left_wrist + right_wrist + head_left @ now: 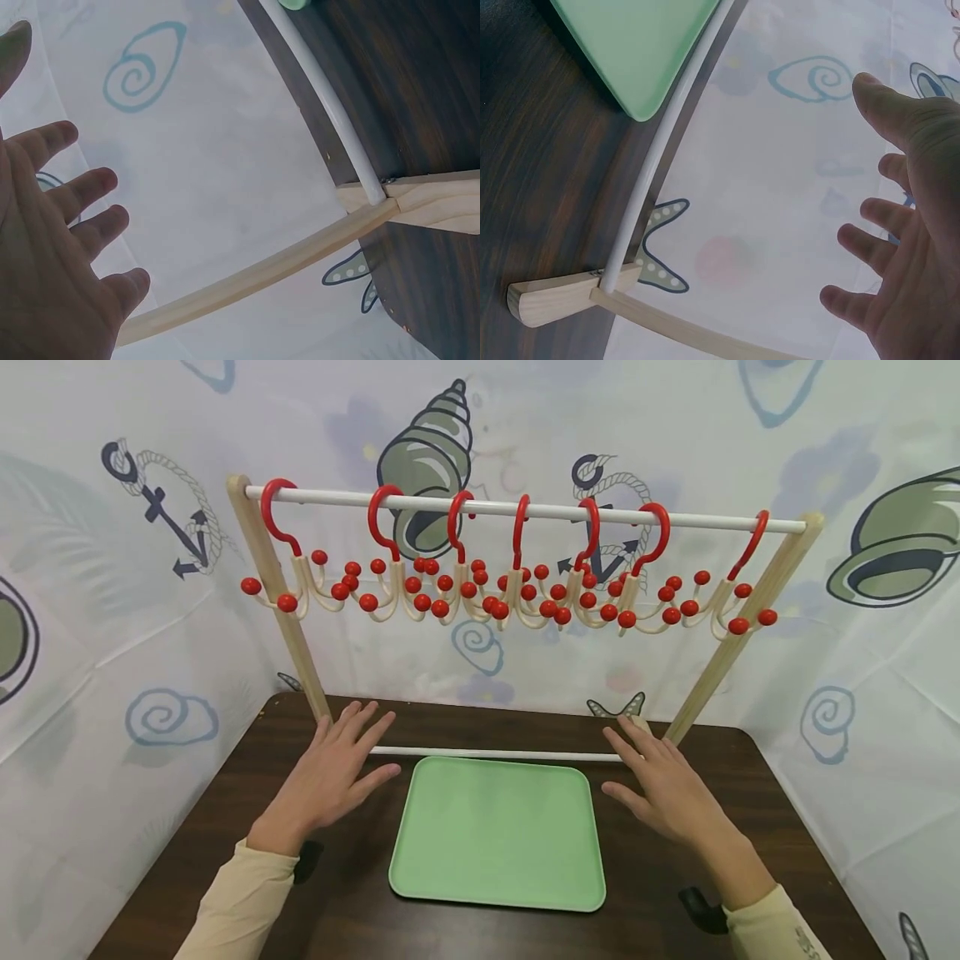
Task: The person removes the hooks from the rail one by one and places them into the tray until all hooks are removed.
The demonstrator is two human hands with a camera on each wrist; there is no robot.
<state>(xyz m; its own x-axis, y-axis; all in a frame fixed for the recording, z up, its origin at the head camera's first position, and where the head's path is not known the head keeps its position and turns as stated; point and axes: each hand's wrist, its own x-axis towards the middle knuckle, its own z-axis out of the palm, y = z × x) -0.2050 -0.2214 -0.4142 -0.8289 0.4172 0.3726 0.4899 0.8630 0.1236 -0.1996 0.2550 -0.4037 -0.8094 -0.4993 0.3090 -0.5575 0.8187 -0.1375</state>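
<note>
Left hand (333, 777) and right hand (667, 781) are empty, spread wide — a green tray (498, 835) lies between them, red-hooked hangers (517, 547) hang beyond.

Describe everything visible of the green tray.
The green tray is a shallow rectangle with rounded corners and a low raised rim, plastic-looking. It lies flat on the dark table, wider than deep, just in front of the white lower bar; whether they touch is unclear. Neither left hand nor right hand touches it.
</note>
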